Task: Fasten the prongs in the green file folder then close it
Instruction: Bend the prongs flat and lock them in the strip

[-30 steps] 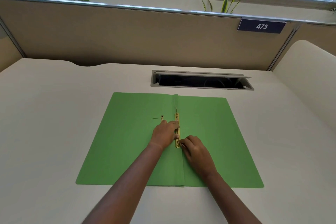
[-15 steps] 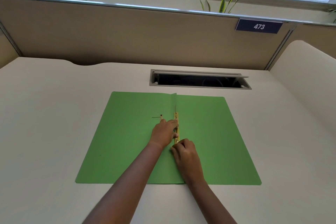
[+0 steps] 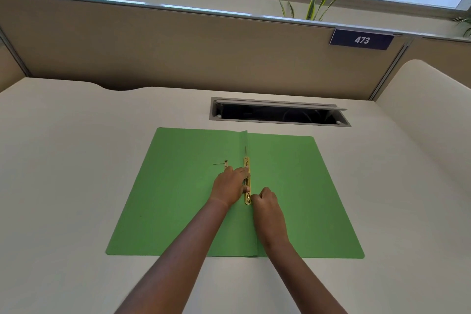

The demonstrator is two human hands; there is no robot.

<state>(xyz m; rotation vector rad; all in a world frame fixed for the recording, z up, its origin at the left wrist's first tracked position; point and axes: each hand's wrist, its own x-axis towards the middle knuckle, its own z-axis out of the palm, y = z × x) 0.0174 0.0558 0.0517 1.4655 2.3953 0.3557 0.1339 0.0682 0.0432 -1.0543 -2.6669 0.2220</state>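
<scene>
The green file folder (image 3: 178,199) lies open and flat on the desk. A gold metal fastener bar (image 3: 247,181) runs along its centre crease. My left hand (image 3: 229,186) presses down on the middle of the bar with its fingertips. At the bar's near end, my right hand (image 3: 265,201) pinches with curled fingers; the prong under them is hidden. A thin prong (image 3: 246,151) points away past the bar's far end. A small loose metal piece (image 3: 221,163) lies on the left flap.
A cable slot with a raised grey lid (image 3: 279,112) is cut into the desk just behind the folder. A beige partition (image 3: 204,53) with a "473" label (image 3: 362,39) closes the far side. A curved desk divider (image 3: 433,99) stands on the right.
My right hand slid left over the bar's near end, then drew back right, so that end shows again. My left hand has stayed on the bar.
</scene>
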